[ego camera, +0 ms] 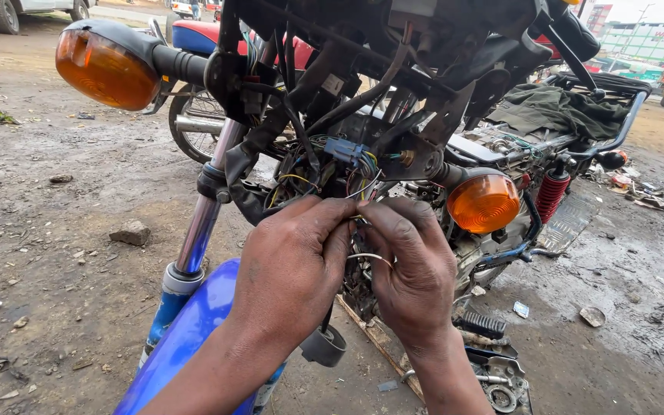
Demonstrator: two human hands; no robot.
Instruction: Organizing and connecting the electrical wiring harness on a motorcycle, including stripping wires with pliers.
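My left hand (293,261) and my right hand (413,265) meet fingertip to fingertip at a tangle of thin coloured wires (355,180) behind the headlight area of a motorcycle. Both hands pinch wire ends where the thumbs touch. A thin wire (370,257) loops between the two hands. A blue plastic connector (345,149) sits just above my fingers. Black cables (332,107) run down from the handlebar area into the bundle.
Orange turn signals stick out at the upper left (105,69) and at the right (483,202). A chrome fork tube (201,219) drops to a blue front mudguard (186,338). A red shock spring (551,196), a stone (131,232) and muddy ground surround the bike.
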